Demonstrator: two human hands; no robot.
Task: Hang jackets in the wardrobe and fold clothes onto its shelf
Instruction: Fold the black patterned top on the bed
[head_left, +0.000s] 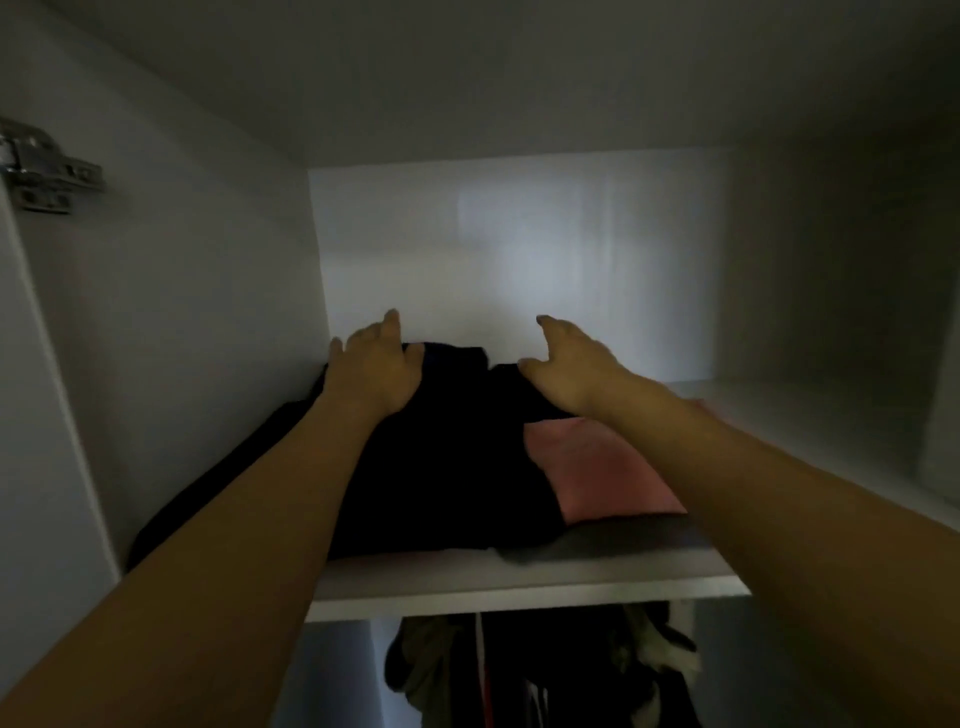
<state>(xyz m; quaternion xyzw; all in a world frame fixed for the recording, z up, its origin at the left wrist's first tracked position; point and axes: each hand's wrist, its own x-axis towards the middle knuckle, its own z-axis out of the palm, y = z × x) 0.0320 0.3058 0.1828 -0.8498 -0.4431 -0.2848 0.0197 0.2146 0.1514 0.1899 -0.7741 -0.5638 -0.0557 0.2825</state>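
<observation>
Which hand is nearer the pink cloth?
Right. The right hand is just above and behind the pink cloth; the left hand rests on the black clothes, farther left.

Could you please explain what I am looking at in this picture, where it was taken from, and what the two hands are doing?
There is no machine here. A person wears a camera on the head, so this single picture looks forward and down along both bare arms into a white wardrobe. The left hand rests on the far end of a dark folded garment lying on the shelf. The right hand hovers at the garment's far edge with fingers spread; whether it touches is hard to tell. A pink folded garment lies beside the dark one, on its right. Below the shelf, hanging clothes are partly visible. Neither hand clearly grips anything.
</observation>
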